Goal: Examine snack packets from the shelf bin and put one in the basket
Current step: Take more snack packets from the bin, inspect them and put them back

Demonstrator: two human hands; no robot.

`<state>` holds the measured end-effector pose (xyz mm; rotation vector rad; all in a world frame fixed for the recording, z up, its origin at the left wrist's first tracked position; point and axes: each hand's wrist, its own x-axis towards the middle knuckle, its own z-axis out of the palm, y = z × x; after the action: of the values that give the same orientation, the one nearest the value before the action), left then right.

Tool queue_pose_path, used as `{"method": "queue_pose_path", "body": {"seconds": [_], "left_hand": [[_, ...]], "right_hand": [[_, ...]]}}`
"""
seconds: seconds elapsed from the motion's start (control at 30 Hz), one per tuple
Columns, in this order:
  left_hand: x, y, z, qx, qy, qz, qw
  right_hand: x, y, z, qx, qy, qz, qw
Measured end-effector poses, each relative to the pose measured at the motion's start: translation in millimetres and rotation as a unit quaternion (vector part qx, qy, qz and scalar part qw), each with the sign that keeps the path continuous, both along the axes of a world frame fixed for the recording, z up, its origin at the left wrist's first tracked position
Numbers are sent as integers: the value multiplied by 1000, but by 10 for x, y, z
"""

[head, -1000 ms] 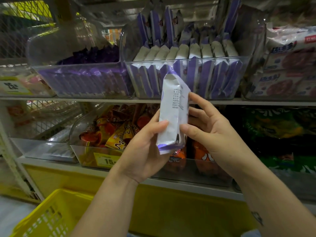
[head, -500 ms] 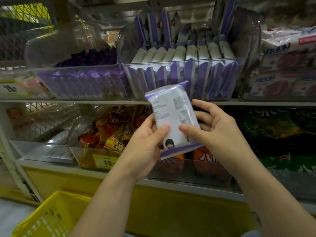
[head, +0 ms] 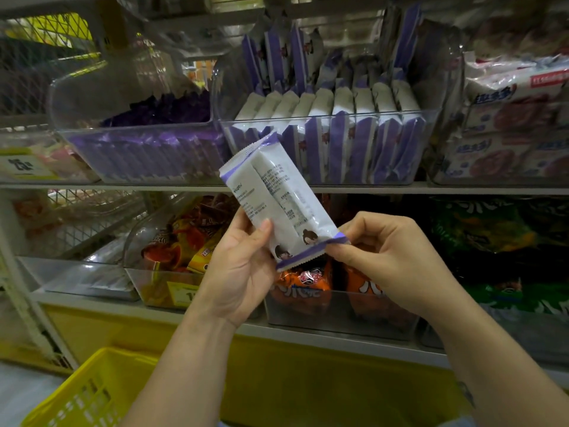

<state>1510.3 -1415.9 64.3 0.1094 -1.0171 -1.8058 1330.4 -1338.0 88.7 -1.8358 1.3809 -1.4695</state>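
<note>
The clear shelf bin stood on the upper shelf, full of purple-and-white packets. The yellow basket sat low at the left, partly cut off. The left hand held one packet below the bin, its grip clamped on the side. The right hand pinched the lower seal. This looked like the examining step; next the packet should go down-left into the basket. Its small print was unreadable.

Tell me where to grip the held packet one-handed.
Take the packet at its flat middle, from its left edge, as the left hand does: thumb on the printed face, fingers behind. The thin crimped seal in the right hand probably holds worse.
</note>
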Motion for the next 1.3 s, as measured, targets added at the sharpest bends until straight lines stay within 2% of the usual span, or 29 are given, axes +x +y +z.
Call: {"method": "queue_pose_path", "body": {"seconds": [0.2, 0.27, 0.43, 0.53, 0.63, 0.7, 0.8, 0.93, 1.0, 1.07, 1.17, 1.3], "left_hand": [[61, -9, 45, -63, -73, 59, 994], [30, 15, 50, -83, -106, 82, 987], [-18, 55, 72, -133, -116, 115, 978], [-13, 32, 53, -147, -151, 150, 966], [7, -6, 13, -161, -191, 161, 955], [18, -12, -1, -171, -214, 148, 950], [-8, 12, -24, -179, -250, 99, 946], [-77, 74, -35, -185, -285, 75, 938], [-138, 115, -16, -189, -284, 122, 932], [-226, 151, -27, -173, -274, 219, 921], [-341, 213, -65, -196, -262, 335, 883], [-402, 255, -98, -268, -326, 329, 845]], "right_hand": [[-96, -60, -130, 36, 118, -77, 989], [-110, -85, -179, 44, 137, -100, 985], [-135, -138, -246, 66, 157, -130, 977], [-143, -134, -232, 97, 170, -107, 975], [-163, -106, -171, 128, 172, -38, 976], [-158, -90, -111, 105, 133, 11, 986], [-81, -51, -31, 43, -12, 89, 995], [31, -7, -3, -5, -113, 93, 989], [62, 0, -7, -26, -128, 65, 989], [101, 4, -13, -54, -125, 14, 991], [163, 4, -44, -85, -102, -70, 989], [163, 2, -66, -111, -75, -121, 984]]}}
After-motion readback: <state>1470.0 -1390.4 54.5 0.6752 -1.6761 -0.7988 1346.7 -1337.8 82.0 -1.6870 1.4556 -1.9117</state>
